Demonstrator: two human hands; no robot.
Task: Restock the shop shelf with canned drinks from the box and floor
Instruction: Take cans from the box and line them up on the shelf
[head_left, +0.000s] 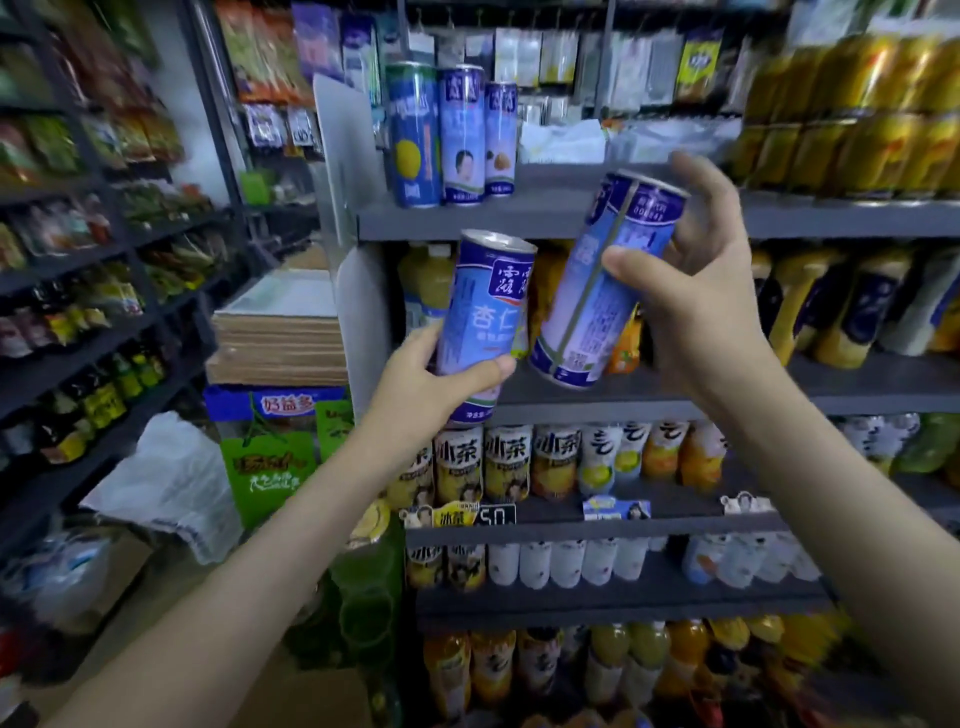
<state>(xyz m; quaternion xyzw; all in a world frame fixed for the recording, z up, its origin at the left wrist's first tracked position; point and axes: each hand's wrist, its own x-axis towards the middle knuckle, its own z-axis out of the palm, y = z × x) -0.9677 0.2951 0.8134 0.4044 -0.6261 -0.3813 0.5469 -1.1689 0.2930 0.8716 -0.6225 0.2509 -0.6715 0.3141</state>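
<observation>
On the far left a stack of flat cardboard (280, 343) rests on a blue carton, with a white plastic bag (166, 483) lower down beside green gift bags (267, 462).

The left hand (441, 379) grips the left can (485, 317) round its lower half, thumb across the front and fingers curled behind. This blue-and-white almond drink can has its long axis near upright, with the top leaning slightly right. It hangs in the air in front of the shelf's second tier, below the front edge of the top shelf board (571, 208).

Just to its right, the right can (602, 280) tilts more strongly, top up and to the right and base down-left, close to the left can's base. Its rim reaches the height of the top board's front edge. The right hand (696, 280) holds it with the thumb pressed on the side and the fingers behind, the upper ones loosely spread above the rim.

Three cans stand upright at the top board's left end: a dark blue can (413, 135) and two pale blue cans (462, 135). The board between them and the gold cans (872, 119) at the right is bare. Juice bottles fill the tier behind the hands and tea bottles (506, 462) the one below.
</observation>
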